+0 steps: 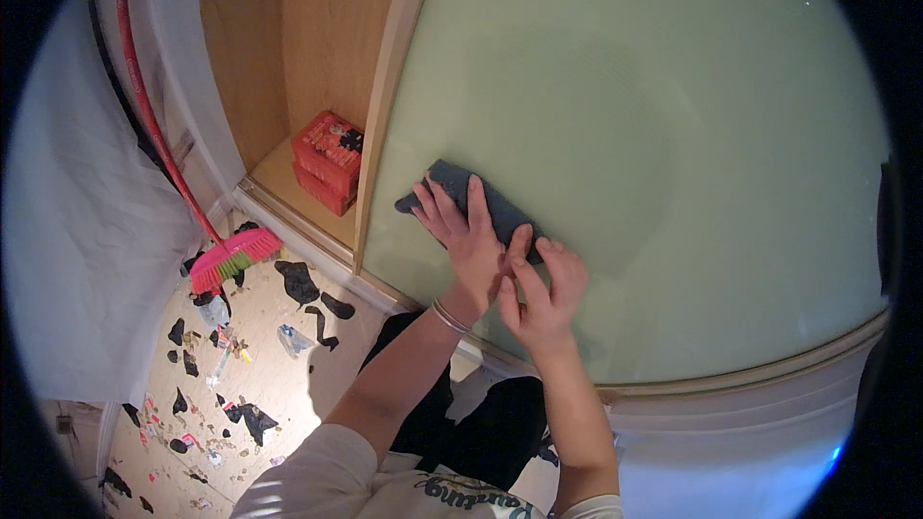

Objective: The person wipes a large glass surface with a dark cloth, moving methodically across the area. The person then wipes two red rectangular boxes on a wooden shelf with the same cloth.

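A folded dark grey-blue cloth (497, 209) lies against a large pale green sliding door panel (613, 122). My left hand (469, 245) is spread over the cloth and presses it to the panel, with a bracelet at the wrist. Close beside it, my right hand (548, 292) has bent, parted fingers. Its fingertips are at the lower right end of the cloth, by my left thumb; whether they pinch it I cannot tell. The panel sits in a light wood frame (393, 86).
Left of the panel, an open wooden cabinet (332, 21) holds stacked red boxes (328, 162). A pink and green broom (234, 256) with a red handle leans there. Black scraps (296, 282) and other litter cover the floor (281, 375). White sheeting (86, 231) hangs at far left.
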Available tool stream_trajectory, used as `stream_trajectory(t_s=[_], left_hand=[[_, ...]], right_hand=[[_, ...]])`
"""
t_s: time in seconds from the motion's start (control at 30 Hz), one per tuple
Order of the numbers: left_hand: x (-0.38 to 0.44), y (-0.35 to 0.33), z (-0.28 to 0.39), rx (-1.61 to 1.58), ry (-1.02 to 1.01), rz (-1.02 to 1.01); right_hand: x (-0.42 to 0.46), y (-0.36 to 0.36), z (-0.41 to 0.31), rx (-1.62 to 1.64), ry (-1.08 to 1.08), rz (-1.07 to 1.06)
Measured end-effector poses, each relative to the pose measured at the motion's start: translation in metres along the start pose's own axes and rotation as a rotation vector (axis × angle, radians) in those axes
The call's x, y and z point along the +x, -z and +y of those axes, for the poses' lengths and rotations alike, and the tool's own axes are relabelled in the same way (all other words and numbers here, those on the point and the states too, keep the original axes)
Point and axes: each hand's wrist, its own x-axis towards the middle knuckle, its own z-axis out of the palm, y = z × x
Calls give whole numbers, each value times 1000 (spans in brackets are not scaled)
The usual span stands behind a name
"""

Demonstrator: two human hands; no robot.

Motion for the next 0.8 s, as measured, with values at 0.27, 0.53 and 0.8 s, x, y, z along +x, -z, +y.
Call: stream_trajectory(t_s=[0.27,0.53,0.8], left_hand=[[-83,-21,-115,-195,219,57],[-64,-15,-101,-293,486,141],[27,21,-94,53,-400,213]], right_hand=[[-25,-48,-18,-92,-26,-145],[-59,-93,-12,-129,82,-102],[-71,-112,-8,-201,148,51]])
